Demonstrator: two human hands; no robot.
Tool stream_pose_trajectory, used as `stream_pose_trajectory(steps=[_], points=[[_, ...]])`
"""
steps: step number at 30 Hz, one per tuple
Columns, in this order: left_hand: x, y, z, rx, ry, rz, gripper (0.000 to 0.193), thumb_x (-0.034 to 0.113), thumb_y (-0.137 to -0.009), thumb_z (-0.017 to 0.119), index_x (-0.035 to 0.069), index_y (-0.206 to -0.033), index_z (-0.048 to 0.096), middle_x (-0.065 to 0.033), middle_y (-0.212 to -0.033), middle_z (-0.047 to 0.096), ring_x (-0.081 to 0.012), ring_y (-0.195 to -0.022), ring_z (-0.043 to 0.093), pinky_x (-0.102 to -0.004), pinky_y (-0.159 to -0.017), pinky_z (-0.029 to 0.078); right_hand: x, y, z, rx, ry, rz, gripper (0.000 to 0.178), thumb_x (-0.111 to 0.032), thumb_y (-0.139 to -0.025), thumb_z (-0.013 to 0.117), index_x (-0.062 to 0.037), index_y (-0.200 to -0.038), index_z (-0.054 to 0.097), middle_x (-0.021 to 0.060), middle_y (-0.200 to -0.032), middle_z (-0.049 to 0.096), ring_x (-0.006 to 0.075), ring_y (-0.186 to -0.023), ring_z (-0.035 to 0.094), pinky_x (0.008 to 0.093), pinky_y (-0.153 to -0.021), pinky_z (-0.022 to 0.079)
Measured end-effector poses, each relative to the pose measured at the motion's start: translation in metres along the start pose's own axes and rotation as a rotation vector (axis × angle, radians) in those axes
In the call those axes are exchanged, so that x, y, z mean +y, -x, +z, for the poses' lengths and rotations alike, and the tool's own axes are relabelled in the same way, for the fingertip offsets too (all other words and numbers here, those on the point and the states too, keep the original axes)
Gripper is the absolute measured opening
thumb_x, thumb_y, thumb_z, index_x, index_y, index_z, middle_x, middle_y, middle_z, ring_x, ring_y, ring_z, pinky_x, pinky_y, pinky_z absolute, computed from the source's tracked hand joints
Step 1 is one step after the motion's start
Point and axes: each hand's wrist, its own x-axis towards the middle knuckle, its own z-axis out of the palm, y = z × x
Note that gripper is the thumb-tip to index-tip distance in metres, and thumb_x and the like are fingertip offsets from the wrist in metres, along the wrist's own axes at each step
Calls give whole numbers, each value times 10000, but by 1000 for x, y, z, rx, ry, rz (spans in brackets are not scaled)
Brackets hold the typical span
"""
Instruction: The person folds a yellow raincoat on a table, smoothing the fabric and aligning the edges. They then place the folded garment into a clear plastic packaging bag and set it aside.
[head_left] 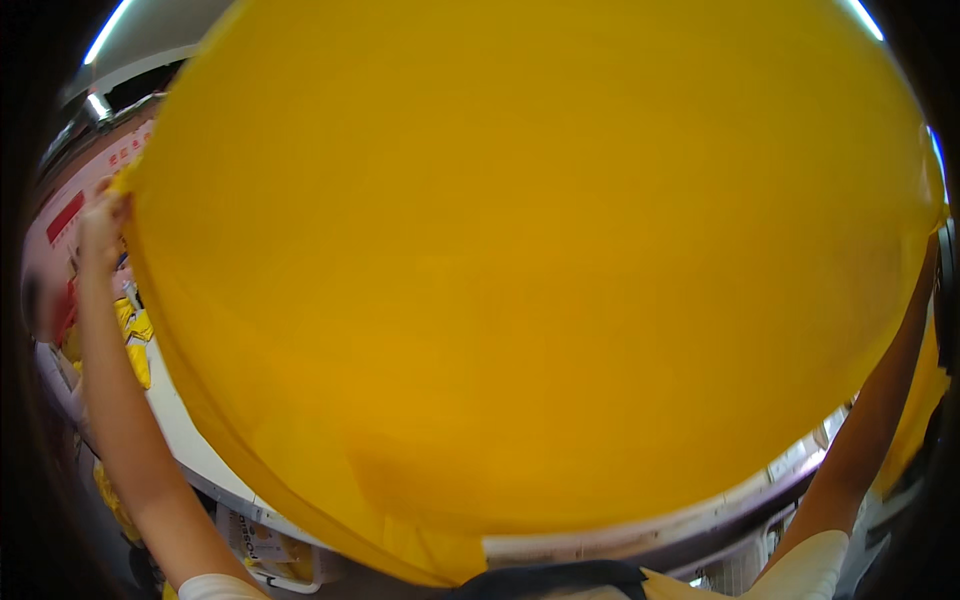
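Observation:
A large sheet of yellow cloth is held up and spread wide, filling most of the view. Its upper part runs out of the picture. At the far left, my left hand is raised, its fingers closed on the cloth's edge. My right forearm rises along the right side to the cloth's opposite edge, where the fabric draws in toward that hand. The cloth and the dark rim of the picture hide the right fingers. Below, the cloth's lower edge hangs in front of me, close to my body.
Behind the cloth stands a white table, with small yellow cloth pieces on it at the left. Another person is at the far left edge. Under the table is a bag with printing. More yellow fabric hangs at the right.

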Motion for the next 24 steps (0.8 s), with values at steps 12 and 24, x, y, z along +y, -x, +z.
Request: stream_pose_trajectory(steps=[12,24], points=[[-324,95,396,-594,-1033,-152,656,162,-851,587,221,-1428,282,-229,-1180,574,-388,-1079,564,-447,-931,432,-62,344,348,-1443,-63,166,656,-562,-896,449,-16,-1251,523,252,-1244,536,374,-1176,496,408,-999,377],[-205,512,293,-1045,-1031,-313,628,423,-780,665,170,-1324,482,-242,-1260,425,-397,-1151,421,-473,-975,351,-7,537,-46,-1464,276,406,606,-250,-822,672,0,-1319,429,225,-1330,455,381,-1234,420,423,-1045,326]])
